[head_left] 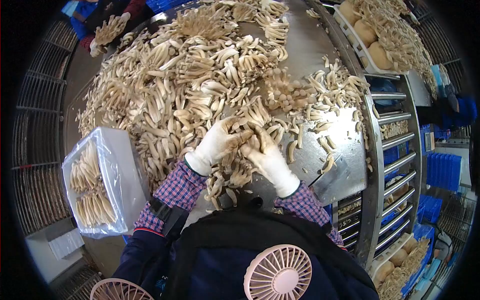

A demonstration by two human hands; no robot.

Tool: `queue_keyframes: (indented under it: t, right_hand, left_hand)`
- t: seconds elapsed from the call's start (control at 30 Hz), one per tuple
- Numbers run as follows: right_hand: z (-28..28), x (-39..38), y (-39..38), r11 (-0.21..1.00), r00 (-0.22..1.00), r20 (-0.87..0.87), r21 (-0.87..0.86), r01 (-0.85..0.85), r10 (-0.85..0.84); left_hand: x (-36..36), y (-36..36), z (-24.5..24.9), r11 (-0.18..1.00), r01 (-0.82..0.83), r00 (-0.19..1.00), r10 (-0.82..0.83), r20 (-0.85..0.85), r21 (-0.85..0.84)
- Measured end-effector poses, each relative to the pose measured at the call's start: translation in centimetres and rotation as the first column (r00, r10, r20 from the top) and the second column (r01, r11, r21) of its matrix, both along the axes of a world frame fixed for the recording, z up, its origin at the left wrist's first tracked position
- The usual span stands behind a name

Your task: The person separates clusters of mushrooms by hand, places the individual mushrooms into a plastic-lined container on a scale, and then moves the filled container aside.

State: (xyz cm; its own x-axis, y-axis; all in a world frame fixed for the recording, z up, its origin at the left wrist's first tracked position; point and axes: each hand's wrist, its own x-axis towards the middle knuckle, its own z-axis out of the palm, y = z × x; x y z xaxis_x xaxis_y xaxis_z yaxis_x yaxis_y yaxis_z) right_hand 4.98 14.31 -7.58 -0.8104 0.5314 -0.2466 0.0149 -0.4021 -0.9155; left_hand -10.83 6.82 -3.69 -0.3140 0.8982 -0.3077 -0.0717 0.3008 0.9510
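Left hand (pixel 215 145) white-gloved, fingers curled toward 2 o'clock; right hand (pixel 266 157) also gloved, fingers bent toward 11; hands close together, exact grip unclear; left forearm (pixel 176 189) angles in from 7 o'clock, right forearm (pixel 306 204) from 5, both plaid-sleeved

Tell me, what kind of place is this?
Probably a mushroom packing room: mushrooms lie heaped on a metal table, a plastic-lined box holds more, and a roller conveyor runs alongside.

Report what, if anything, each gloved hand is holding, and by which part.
It cannot be told: the left hand and right hand are close together over the mushrooms, and whether either grips one does not show clearly.
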Motion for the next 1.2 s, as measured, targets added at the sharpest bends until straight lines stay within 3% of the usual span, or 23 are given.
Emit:
queue_keyframes:
  t: [0.07,0.13,0.17,0.23,0.27,0.3,0.33,0.37,0.4,0.43,0.47,0.5,0.53,0.57,0.63,0.7,0.77,0.8,0.9,1.03,1.07,1.17,1.2]
  right_hand:
    - [-1.2,0.3,-0.6,0.997,0.996,0.063,-0.049,0.067,-0.063]
    - [-2.5,1.5,-0.2,0.936,0.991,-0.087,-0.345,0.069,-0.106]
    - [-2.4,2.1,-0.1,0.901,0.984,-0.133,-0.43,0.05,-0.119]
    - [1.2,3.0,0.2,0.918,0.994,-0.054,-0.391,0.063,-0.091]
    - [1.5,3.3,-0.1,0.97,0.995,0.038,-0.226,0.093,-0.087]
    - [1.6,3.3,-0.1,0.971,0.996,0.036,-0.225,0.087,-0.081]
    - [1.7,3.3,-0.2,0.992,0.994,0.112,0.124,0.0,-0.014]
    - [1.7,3.5,-0.3,0.886,0.979,0.205,0.449,-0.111,0.019]
    - [1.4,3.3,-0.9,0.856,0.982,0.18,0.497,-0.144,0.061]
    - [1.6,2.6,-2.0,0.821,0.982,0.158,0.544,-0.174,0.104]
    - [1.8,1.9,-3.3,0.969,0.993,-0.044,0.225,-0.101,0.114]
    - [2.4,1.4,-4.1,0.988,0.97,-0.237,-0.132,-0.084,0.051]
    - [2.2,1.4,-3.1,0.961,0.982,-0.19,-0.275,-0.041,-0.012]
    - [2.5,2.1,-3.3,0.861,0.957,-0.223,-0.506,0.047,-0.183]
    - [1.5,2.8,-3.1,0.655,0.874,-0.346,-0.754,-0.044,-0.34]
    - [-0.2,3.5,-3.0,0.624,0.871,-0.397,-0.768,-0.141,-0.291]
    - [-1.7,4.1,-3.1,0.588,0.86,-0.451,-0.772,-0.241,-0.24]
    - [-1.6,4.0,-3.2,0.613,0.894,-0.418,-0.752,-0.242,-0.161]
    - [-0.7,4.0,-3.6,0.662,0.925,-0.374,-0.709,-0.243,-0.061]
    - [-0.7,3.4,-3.8,0.733,0.909,-0.389,-0.661,-0.161,-0.15]
    - [-0.8,4.3,-2.9,0.671,0.912,-0.408,-0.663,-0.333,0.05]
    - [-0.2,4.5,-3.8,0.651,0.931,-0.364,-0.698,-0.298,0.035]
    - [0.1,4.6,-4.2,0.651,0.963,-0.265,-0.74,-0.169,-0.051]
  left_hand:
    - [-0.1,-1.2,-0.5,0.998,-0.039,0.998,0.037,0.048,0.043]
    - [-0.4,-2.2,0.0,0.995,-0.099,0.964,0.087,0.251,0.035]
    - [0.2,-3.2,1.9,0.978,-0.168,0.873,0.089,0.48,0.124]
    - [0.3,-4.4,2.1,0.956,-0.184,0.884,0.06,0.463,0.229]
    - [0.4,-4.7,1.0,0.951,-0.22,0.955,0.164,0.248,0.218]
    - [0.5,-4.8,1.3,0.949,-0.226,0.954,0.169,0.247,0.22]
    - [0.6,-4.7,1.8,0.976,-0.197,0.961,0.173,0.214,0.096]
    - [0.8,-4.5,2.1,0.986,-0.167,0.969,0.169,0.182,-0.029]
    - [1.3,-4.2,2.0,0.987,-0.158,0.952,0.163,0.259,-0.04]
    - [1.9,-3.6,1.1,0.978,-0.204,0.976,0.207,0.065,-0.046]
    - [2.7,-3.5,0.5,0.989,-0.148,0.989,0.148,0.012,0.019]
    - [3.5,-3.3,1.3,0.993,-0.088,0.995,0.092,-0.046,0.082]
    - [3.8,-3.4,1.8,0.988,-0.143,0.944,0.118,0.308,0.059]
    - [3.6,-3.7,1.9,0.987,-0.146,0.944,0.12,0.307,0.063]
    - [3.0,-4.7,2.9,0.989,-0.035,0.958,-0.009,0.287,0.147]
    - [3.1,-4.4,3.2,1.0,0.001,0.946,0.0,0.323,-0.004]
    - [3.4,-4.4,2.6,0.994,0.066,0.989,-0.076,-0.128,-0.082]
    - [3.6,-4.3,3.0,0.996,0.057,0.975,-0.071,-0.209,-0.074]
    - [3.2,-4.1,3.6,0.979,0.106,0.973,-0.139,-0.185,-0.177]
    - [3.5,-4.2,2.8,0.98,0.159,0.951,-0.185,-0.249,-0.121]
    - [3.4,-4.4,2.7,0.969,0.19,0.939,-0.225,-0.259,-0.155]
    - [3.1,-4.3,2.1,0.937,0.287,0.925,-0.325,-0.196,-0.197]
    - [3.3,-4.4,1.6,0.938,0.287,0.925,-0.324,-0.196,-0.196]
